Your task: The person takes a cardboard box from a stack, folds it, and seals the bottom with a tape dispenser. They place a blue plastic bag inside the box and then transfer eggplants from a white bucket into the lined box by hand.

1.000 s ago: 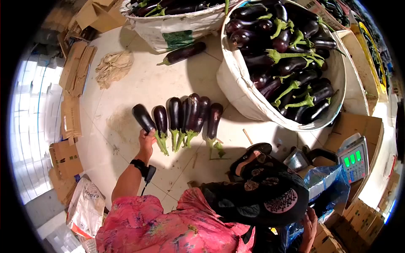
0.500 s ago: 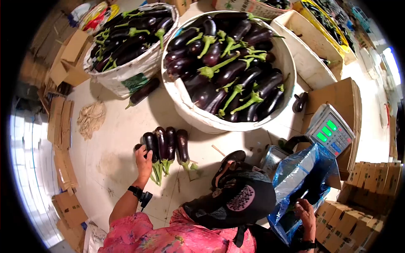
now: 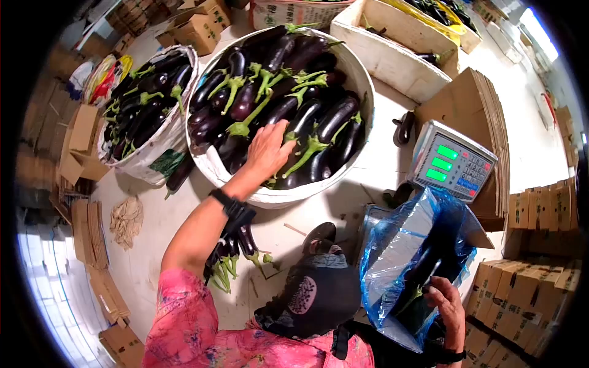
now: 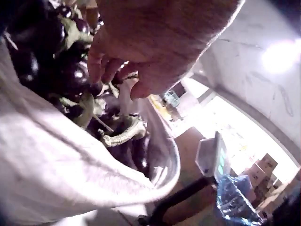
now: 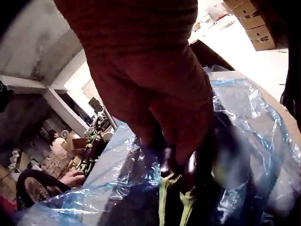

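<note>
In the head view the left hand reaches over dark eggplants in a large round white basket, fingers spread and slightly bent. The left wrist view shows this hand above the eggplants, with no eggplant gripped. The right hand is at a blue plastic bag with bent, loose fingers. In the right wrist view the fingertips of that hand hang over eggplants inside the bag; whether they touch is unclear. A bunch of eggplants lies on the floor below the left forearm.
A digital scale with green digits stands behind the bag, beside cardboard. A smaller eggplant basket is at left, a white box at the back. Cartons are stacked at right.
The left hand has let go of an eggplant in the floor row and moved up and right to the large basket. The head view has shifted right. The right hand remains at the bag.
</note>
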`<control>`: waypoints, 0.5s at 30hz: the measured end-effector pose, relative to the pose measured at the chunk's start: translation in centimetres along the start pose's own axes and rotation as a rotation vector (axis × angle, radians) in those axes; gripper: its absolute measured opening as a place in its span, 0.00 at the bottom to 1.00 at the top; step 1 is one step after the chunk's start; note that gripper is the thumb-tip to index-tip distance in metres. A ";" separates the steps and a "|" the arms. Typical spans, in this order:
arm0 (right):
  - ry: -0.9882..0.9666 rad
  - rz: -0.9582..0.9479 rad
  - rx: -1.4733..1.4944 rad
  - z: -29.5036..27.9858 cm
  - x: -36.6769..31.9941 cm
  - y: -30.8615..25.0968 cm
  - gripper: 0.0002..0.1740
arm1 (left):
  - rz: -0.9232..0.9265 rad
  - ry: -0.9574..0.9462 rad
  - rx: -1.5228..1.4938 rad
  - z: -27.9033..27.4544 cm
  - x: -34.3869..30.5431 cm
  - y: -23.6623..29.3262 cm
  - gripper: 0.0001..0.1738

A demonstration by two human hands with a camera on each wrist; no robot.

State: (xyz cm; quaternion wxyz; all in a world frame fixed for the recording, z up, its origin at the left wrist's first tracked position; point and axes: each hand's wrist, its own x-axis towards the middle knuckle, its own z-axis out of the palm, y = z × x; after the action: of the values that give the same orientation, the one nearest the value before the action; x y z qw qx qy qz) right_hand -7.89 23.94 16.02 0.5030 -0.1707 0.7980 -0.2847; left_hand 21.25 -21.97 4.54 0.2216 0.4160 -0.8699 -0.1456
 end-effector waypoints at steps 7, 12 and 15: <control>0.142 -0.125 -0.017 -1.9 -0.5 1.2 0.23 | -0.234 -0.375 0.392 5.3 5.4 -0.2 0.26; 0.272 -0.106 -0.009 -3.2 -2.5 2.1 0.24 | -0.302 -0.290 -0.100 7.0 7.2 -5.3 0.24; 0.253 -0.119 -0.019 -3.4 -3.3 2.8 0.24 | -0.688 -0.420 -0.973 3.4 8.0 -4.8 0.18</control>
State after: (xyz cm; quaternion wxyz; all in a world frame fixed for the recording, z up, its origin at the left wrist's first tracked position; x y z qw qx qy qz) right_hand -9.50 28.87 17.73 0.3790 -0.1852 0.8462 -0.3256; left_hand 18.27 -30.98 1.65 0.1506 0.4860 -0.5454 -0.6661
